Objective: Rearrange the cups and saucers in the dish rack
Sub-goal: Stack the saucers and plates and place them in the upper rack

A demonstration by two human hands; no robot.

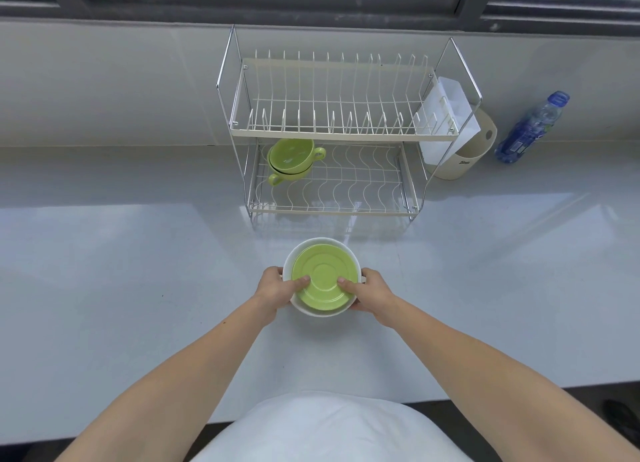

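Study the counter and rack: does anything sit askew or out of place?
Yes. Two stacked green handled cups lie tipped on their sides at the left of the two-tier wire dish rack's lower shelf, mouths facing forward. Green saucers sit inside a white bowl on the counter, not racked.

A glossy white countertop runs along a pale wall. At twelve o'clock a two-tier white wire dish rack stands on it. At about two o'clock, just beside the rack's right end, stands a round beige plastic container; further right, at the same bearing and apart from it, a clear plastic bottle with a blue label and cap stands near the wall. Toward six o'clock is a white round bowl; whether its base touches the counter cannot be told.
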